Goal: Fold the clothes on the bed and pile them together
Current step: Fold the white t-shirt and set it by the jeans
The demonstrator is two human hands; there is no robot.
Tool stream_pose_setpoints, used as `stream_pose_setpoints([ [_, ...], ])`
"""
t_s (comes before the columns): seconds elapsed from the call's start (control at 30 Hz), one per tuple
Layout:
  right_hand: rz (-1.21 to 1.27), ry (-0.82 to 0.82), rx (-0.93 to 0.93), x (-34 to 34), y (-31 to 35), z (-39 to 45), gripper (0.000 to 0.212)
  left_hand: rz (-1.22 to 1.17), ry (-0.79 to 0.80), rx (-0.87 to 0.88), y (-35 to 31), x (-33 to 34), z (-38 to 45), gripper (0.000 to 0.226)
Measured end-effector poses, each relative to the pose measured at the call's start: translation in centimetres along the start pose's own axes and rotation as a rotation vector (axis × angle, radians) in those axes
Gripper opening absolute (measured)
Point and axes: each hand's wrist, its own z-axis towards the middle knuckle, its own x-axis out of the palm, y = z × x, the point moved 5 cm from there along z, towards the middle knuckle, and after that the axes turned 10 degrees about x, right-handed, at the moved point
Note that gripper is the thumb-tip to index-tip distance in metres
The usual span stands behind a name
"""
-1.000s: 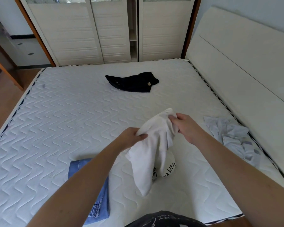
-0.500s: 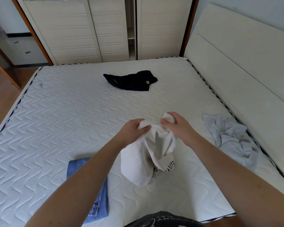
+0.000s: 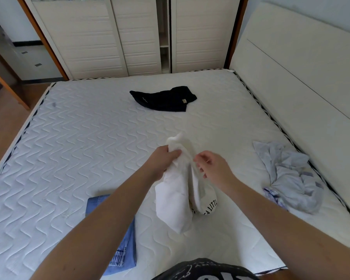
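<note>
Here the white garment (image 3: 180, 190) hangs lengthwise from the left hand (image 3: 162, 160), whose grip is clamped on a bunch of cloth near the garment's top; a short tuft stands above that grip and the long part drops below it, toward the person, its low end with black lettering reaching down to the bed (image 3: 69, 138). So the long axis runs from the grip down and near, not across. The right hand (image 3: 212, 164) sits just beside the cloth on its right edge, fingers loosely curled and spread; I cannot tell whether they pinch a fold or merely brush it. It is the nearer hand to the free edge, so I judge it will take that edge next to spread the piece.

Half a second ago both hands were bunched together on the top of the cloth; now the right one has come away and dropped lower. Left of the grip and below lie the folded jeans (image 3: 119, 239); far beyond it the black garment (image 3: 164, 99); well to the right the crumpled grey garment (image 3: 289, 174).
</note>
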Motion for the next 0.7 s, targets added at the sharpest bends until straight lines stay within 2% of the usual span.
stream_pose_setpoints([
  [0.07, 0.034, 0.057, 0.003, 1.5, 0.1, -0.3, 0.012, -0.062, -0.006, -0.05, 0.0, 0.6, -0.1, 0.025],
  [0.17, 0.032, 0.043, -0.013, 2.0, -0.2, -0.1, 0.007, -0.168, 0.025, -0.117, -0.1, 1.4, -0.4, 0.031],
  [0.3, 0.046, 0.067, -0.005, 2.1, -0.5, -0.2, 0.032, -0.3, 0.05, -0.167, 0.2, 1.6, -0.6, 0.033],
  [0.4, 0.019, 0.087, -0.003, 2.3, -0.7, -0.1, 0.043, -0.413, 0.104, -0.179, 0.2, 1.8, -1.0, 0.032],
  [0.57, 0.052, 0.026, 0.022, 2.0, -1.1, 0.4, 0.034, -0.502, 0.08, -0.174, -0.4, 1.8, -1.4, 0.033],
  [0.7, 0.051, -0.105, 0.111, 1.8, -2.1, 0.4, 0.025, -0.559, 0.025, -0.163, -0.5, 2.1, -1.6, 0.033],
])
